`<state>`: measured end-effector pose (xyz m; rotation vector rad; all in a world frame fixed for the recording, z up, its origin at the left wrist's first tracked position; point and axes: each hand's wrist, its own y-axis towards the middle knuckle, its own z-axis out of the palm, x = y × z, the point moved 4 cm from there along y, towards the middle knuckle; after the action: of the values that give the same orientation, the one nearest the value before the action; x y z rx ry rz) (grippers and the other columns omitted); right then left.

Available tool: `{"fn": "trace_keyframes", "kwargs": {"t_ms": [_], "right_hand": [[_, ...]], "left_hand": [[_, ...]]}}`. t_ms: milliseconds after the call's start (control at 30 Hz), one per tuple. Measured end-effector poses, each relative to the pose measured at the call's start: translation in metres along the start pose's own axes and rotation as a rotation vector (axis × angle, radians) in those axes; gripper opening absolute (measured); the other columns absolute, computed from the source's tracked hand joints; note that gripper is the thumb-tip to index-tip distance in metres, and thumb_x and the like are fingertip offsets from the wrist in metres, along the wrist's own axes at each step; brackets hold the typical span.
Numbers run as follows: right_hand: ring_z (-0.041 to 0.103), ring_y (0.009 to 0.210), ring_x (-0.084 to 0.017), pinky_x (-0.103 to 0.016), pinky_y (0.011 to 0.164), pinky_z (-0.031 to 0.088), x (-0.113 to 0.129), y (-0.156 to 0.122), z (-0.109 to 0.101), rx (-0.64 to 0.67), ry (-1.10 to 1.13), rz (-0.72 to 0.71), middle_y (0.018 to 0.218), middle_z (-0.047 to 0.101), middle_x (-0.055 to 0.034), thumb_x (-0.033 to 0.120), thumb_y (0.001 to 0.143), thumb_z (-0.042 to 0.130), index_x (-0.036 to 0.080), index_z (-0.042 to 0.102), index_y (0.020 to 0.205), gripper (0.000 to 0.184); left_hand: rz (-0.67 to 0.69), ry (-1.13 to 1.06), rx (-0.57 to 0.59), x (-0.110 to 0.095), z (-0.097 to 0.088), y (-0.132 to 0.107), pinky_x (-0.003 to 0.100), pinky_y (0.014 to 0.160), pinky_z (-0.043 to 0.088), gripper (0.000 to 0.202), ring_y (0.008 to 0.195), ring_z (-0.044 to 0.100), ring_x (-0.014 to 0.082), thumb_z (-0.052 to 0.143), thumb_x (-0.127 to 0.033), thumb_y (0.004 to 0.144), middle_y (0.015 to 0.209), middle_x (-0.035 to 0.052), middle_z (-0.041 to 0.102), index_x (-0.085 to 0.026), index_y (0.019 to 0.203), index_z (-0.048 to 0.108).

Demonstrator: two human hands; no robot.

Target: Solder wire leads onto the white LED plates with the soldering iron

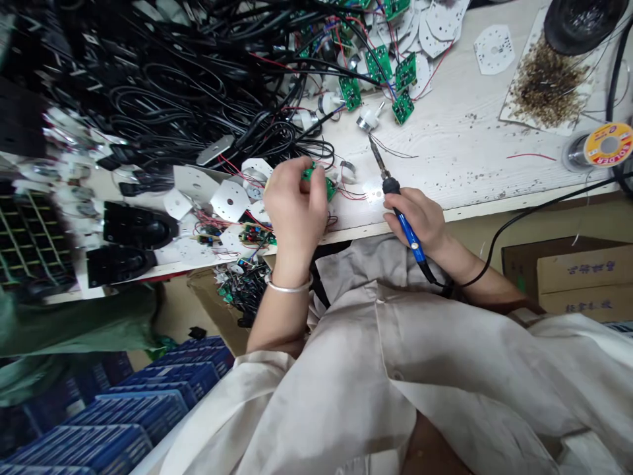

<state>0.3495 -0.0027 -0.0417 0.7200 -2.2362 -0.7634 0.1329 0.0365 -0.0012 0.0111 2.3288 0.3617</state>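
My left hand (298,198) is closed on a green circuit board (330,189), pinched between thumb and fingers near the table's front edge. Thin red wires (352,195) run from beside the board toward a white plate lying between my hands. My right hand (419,216) grips a blue soldering iron (408,231), its dark tip pointing away from me. Near that tip stands a small white-and-metal part (368,120) with thin wires beside it. A small round metal part (347,171) lies just right of the held board.
Black cables (188,86) are heaped across the back left. Several white plates (230,200) lie left of my hand. At the right are a solder spool (607,145), a pad covered in brown residue (546,86) and a black bowl (583,23). The iron's cord (504,237) loops over the table edge.
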Motion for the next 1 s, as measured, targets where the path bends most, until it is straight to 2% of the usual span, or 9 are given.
{"fn": "trace_keyframes", "kwargs": {"t_ms": [133,200,300,367,467,567,700,800,1000], "right_hand": [[0.066,0.082,-0.017,-0.027,0.068,0.056,-0.001,-0.001,0.001,-0.013,-0.003,0.018,0.092,0.07,-0.0036,0.029,0.098,0.055,0.024,0.055,0.13,0.032],[0.067,0.082,-0.017,-0.027,0.068,0.057,-0.001,-0.001,0.001,-0.017,0.003,0.023,0.093,0.071,-0.0038,0.029,0.098,0.055,0.024,0.055,0.129,0.032],[0.069,0.084,-0.017,-0.028,0.071,0.059,-0.003,-0.002,0.002,0.014,0.021,0.047,0.095,0.072,-0.0042,0.029,0.098,0.054,0.024,0.055,0.128,0.03],[0.07,0.086,-0.017,-0.028,0.073,0.06,-0.004,-0.002,0.002,0.046,0.036,0.08,0.096,0.073,-0.0046,0.03,0.099,0.053,0.024,0.057,0.127,0.029],[0.07,0.085,-0.017,-0.029,0.071,0.06,-0.005,-0.002,0.002,0.082,0.035,0.12,0.094,0.073,-0.0043,0.032,0.1,0.051,0.024,0.059,0.123,0.026],[0.07,0.083,-0.016,-0.028,0.069,0.06,-0.004,-0.001,0.001,0.069,0.039,0.121,0.092,0.073,-0.0032,0.032,0.1,0.051,0.025,0.059,0.122,0.025],[0.071,0.085,-0.015,-0.027,0.071,0.062,-0.005,0.001,0.001,0.08,0.039,0.13,0.094,0.074,-0.0024,0.035,0.101,0.049,0.026,0.06,0.122,0.026],[0.072,0.088,-0.016,-0.028,0.073,0.062,-0.006,0.001,0.0,0.116,0.044,0.15,0.096,0.075,-0.0025,0.037,0.101,0.049,0.027,0.062,0.122,0.027],[0.071,0.092,-0.019,-0.032,0.078,0.062,-0.007,0.0,-0.001,0.191,0.078,0.225,0.101,0.075,-0.0046,0.042,0.101,0.046,0.027,0.064,0.122,0.031]], "left_hand": [[-0.227,-0.422,0.098,0.034,0.025,0.025,0.026,0.062,0.056,0.054,0.076,0.069,0.0104,0.055,-0.072,0.095,0.108,0.0015,0.072,-0.025,0.117,0.064],[-0.261,-0.604,0.124,0.043,0.039,0.034,0.025,0.058,0.057,0.053,0.073,0.067,0.0067,0.059,-0.075,0.091,0.113,-0.004,0.074,-0.03,0.117,0.064],[-0.211,-0.776,0.194,0.035,0.051,0.04,0.025,0.061,0.06,0.044,0.072,0.065,0.0031,0.067,-0.07,0.09,0.111,-0.0105,0.075,-0.033,0.113,0.064],[-0.176,-0.805,0.177,0.022,0.052,0.038,0.026,0.065,0.062,0.041,0.074,0.066,0.0034,0.068,-0.066,0.091,0.108,-0.0095,0.076,-0.031,0.113,0.064],[-0.164,-0.717,0.083,0.002,0.044,0.026,0.028,0.066,0.062,0.039,0.074,0.07,0.0082,0.068,-0.063,0.092,0.097,-0.0045,0.076,-0.029,0.112,0.066],[-0.127,-0.529,0.075,-0.01,0.036,0.011,0.03,0.065,0.06,0.038,0.071,0.07,0.0129,0.062,-0.062,0.095,0.086,-0.0011,0.073,-0.027,0.109,0.067],[0.141,-0.158,0.186,-0.022,0.031,-0.01,0.032,0.081,0.057,0.028,0.089,0.07,0.0165,0.053,-0.046,0.102,0.093,0.0042,0.073,-0.023,0.1,0.069],[0.304,0.09,0.238,-0.022,0.039,-0.026,0.033,0.087,0.054,0.024,0.097,0.067,0.0185,0.049,-0.034,0.102,0.1,0.0074,0.073,-0.021,0.095,0.068],[0.317,0.146,0.242,-0.009,0.056,-0.035,0.036,0.092,0.051,0.021,0.098,0.065,0.0197,0.049,-0.028,0.102,0.106,0.0078,0.075,-0.021,0.097,0.068]]}}
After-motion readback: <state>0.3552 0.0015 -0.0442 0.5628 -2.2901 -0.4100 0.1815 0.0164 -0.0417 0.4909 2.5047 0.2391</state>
